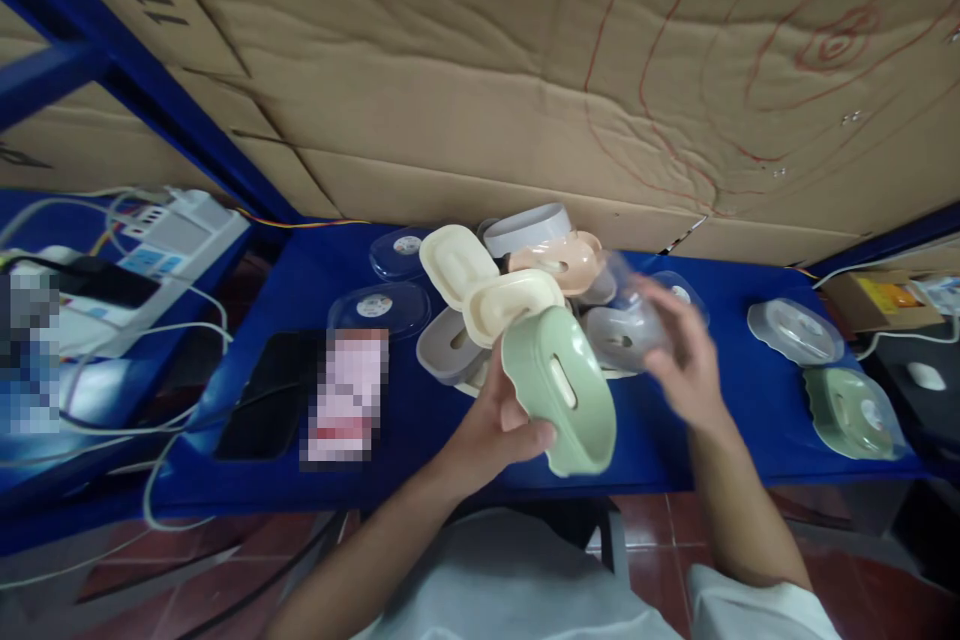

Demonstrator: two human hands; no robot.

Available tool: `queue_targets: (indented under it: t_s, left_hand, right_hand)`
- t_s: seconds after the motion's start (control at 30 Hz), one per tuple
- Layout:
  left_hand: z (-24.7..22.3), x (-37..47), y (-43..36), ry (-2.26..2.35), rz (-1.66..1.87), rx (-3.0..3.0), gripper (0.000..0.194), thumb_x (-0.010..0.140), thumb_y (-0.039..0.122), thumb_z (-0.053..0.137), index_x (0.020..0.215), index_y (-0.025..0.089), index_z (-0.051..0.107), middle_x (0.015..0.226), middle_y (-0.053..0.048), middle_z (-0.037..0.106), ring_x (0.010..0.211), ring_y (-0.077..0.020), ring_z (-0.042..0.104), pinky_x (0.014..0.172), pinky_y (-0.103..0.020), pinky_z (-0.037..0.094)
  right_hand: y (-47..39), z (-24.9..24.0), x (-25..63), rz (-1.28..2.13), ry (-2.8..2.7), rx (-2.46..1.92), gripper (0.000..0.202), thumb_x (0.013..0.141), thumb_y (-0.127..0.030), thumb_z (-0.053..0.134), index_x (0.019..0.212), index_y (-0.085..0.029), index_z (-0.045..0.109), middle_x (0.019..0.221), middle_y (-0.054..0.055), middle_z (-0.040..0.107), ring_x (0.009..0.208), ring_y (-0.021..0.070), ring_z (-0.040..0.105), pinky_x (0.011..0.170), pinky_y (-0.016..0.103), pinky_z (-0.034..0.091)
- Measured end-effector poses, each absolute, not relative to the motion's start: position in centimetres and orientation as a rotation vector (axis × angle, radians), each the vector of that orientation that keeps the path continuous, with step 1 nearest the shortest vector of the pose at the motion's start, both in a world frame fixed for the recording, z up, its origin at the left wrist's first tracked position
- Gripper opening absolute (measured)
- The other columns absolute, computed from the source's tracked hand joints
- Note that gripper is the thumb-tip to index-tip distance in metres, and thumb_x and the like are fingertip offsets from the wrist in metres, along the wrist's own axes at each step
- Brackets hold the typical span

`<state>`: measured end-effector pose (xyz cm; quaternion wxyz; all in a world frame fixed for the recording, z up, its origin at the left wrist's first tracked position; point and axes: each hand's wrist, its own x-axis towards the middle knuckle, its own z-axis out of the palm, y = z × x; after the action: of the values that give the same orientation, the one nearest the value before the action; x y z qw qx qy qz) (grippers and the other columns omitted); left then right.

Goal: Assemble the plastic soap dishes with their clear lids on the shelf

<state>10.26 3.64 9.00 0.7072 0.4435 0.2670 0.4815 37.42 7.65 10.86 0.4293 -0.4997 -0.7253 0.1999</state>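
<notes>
My left hand grips a light green soap box with a slotted bottom and a wavy edge, tilted up above the table. To its right, my right hand is blurred by motion, its fingers curled on a clear plastic lid. Behind the green box lies a pile: cream trays, a peach soap box, a grey-white one and a grey slotted one. Another grey slotted piece shows near the right hand, partly behind the lid.
Clear lids with round stickers lie left of the pile. Lidded boxes, one whitish and one green, stand at the right. A black phone and a power strip with cables are at left. Cardboard walls the back.
</notes>
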Motion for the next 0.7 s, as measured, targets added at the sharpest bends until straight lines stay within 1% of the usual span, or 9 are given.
queue_targets:
  t_s: [0.07, 0.1, 0.2, 0.27, 0.4, 0.5, 0.57, 0.63, 0.7]
  left_hand:
    - [9.3, 9.2, 3.0, 0.477, 0.929, 0.958, 0.112, 0.075, 0.072, 0.087, 0.167, 0.037, 0.035, 0.151, -0.015, 0.063, 0.138, -0.0421, 0.064, 0.098, -0.054, 0.065]
    - [9.4, 8.8, 2.7, 0.437, 0.881, 0.954, 0.114, 0.073, 0.071, 0.088, 0.168, 0.038, 0.034, 0.153, -0.015, 0.061, 0.141, -0.0431, 0.061, 0.100, -0.056, 0.064]
    - [9.7, 8.1, 1.8, 0.444, 0.900, 0.930, 0.125, 0.069, 0.066, 0.093, 0.171, 0.038, 0.026, 0.166, -0.015, 0.048, 0.151, -0.0449, 0.049, 0.110, -0.058, 0.057]
    - [9.6, 8.0, 1.5, 0.498, 0.959, 0.891, 0.131, 0.068, 0.060, 0.096, 0.172, 0.037, 0.020, 0.171, -0.014, 0.041, 0.155, -0.0451, 0.044, 0.116, -0.058, 0.051]
    - [9.3, 8.5, 1.5, 0.590, 1.075, 0.866, 0.129, 0.073, 0.045, 0.098, 0.171, 0.039, 0.014, 0.170, -0.014, 0.042, 0.151, -0.0385, 0.049, 0.120, -0.053, 0.048]
    - [9.3, 9.1, 1.8, 0.652, 1.185, 0.887, 0.122, 0.078, 0.043, 0.096, 0.170, 0.043, 0.015, 0.171, -0.011, 0.041, 0.152, -0.0336, 0.050, 0.122, -0.048, 0.047]
    - [9.4, 9.6, 2.0, 0.656, 1.244, 0.930, 0.119, 0.079, 0.049, 0.094, 0.169, 0.043, 0.016, 0.172, -0.011, 0.040, 0.154, -0.0333, 0.047, 0.124, -0.048, 0.044]
    - [9.4, 9.9, 2.1, 0.644, 1.286, 1.014, 0.115, 0.082, 0.052, 0.091, 0.169, 0.041, 0.018, 0.173, -0.011, 0.040, 0.157, -0.0335, 0.045, 0.128, -0.049, 0.040]
    - [9.2, 10.0, 2.1, 0.654, 1.309, 1.113, 0.113, 0.084, 0.051, 0.090, 0.170, 0.039, 0.017, 0.172, -0.012, 0.041, 0.157, -0.0336, 0.044, 0.130, -0.050, 0.037]
  right_hand:
    - [10.2, 9.6, 40.6, 0.099, -1.753, -1.514, 0.062, 0.099, -0.061, 0.066, 0.150, -0.027, 0.055, 0.161, 0.016, 0.054, 0.151, 0.0360, 0.049, 0.127, 0.059, 0.038]
    - [11.6, 8.8, 42.1, 0.034, -1.732, -1.581, 0.063, 0.096, -0.061, 0.071, 0.144, -0.022, 0.060, 0.157, 0.020, 0.056, 0.150, 0.0385, 0.048, 0.127, 0.063, 0.035]
    - [15.2, 6.8, 45.2, 0.054, -1.773, -1.678, 0.063, 0.090, -0.067, 0.073, 0.128, -0.017, 0.069, 0.142, 0.024, 0.067, 0.140, 0.0414, 0.058, 0.120, 0.068, 0.041]
    - [16.3, 6.4, 45.6, 0.098, -1.824, -1.693, 0.062, 0.092, -0.071, 0.068, 0.125, -0.019, 0.072, 0.137, 0.023, 0.071, 0.137, 0.0395, 0.060, 0.119, 0.065, 0.045]
    - [14.3, 8.4, 42.6, 0.098, -1.881, -1.648, 0.060, 0.103, -0.067, 0.054, 0.134, -0.019, 0.070, 0.148, 0.020, 0.066, 0.146, 0.0350, 0.055, 0.127, 0.059, 0.039]
    - [9.8, 11.1, 37.7, 0.242, -2.045, -1.439, 0.061, 0.106, -0.069, 0.045, 0.147, -0.028, 0.064, 0.155, 0.010, 0.063, 0.148, 0.0287, 0.055, 0.128, 0.050, 0.042]
    - [6.7, 12.6, 34.4, 0.569, -2.250, -1.144, 0.071, 0.103, -0.073, 0.048, 0.160, -0.030, 0.052, 0.165, 0.008, 0.053, 0.154, 0.0309, 0.049, 0.128, 0.050, 0.043]
    - [4.3, 13.4, 32.1, 0.753, -2.251, -1.054, 0.061, 0.108, -0.060, 0.049, 0.164, -0.035, 0.045, 0.172, 0.004, 0.044, 0.158, 0.0287, 0.044, 0.127, 0.046, 0.045]
    - [2.9, 13.7, 30.8, 0.837, -2.210, -1.057, 0.060, 0.110, -0.057, 0.048, 0.166, -0.036, 0.043, 0.177, 0.003, 0.035, 0.161, 0.0290, 0.039, 0.127, 0.044, 0.045]
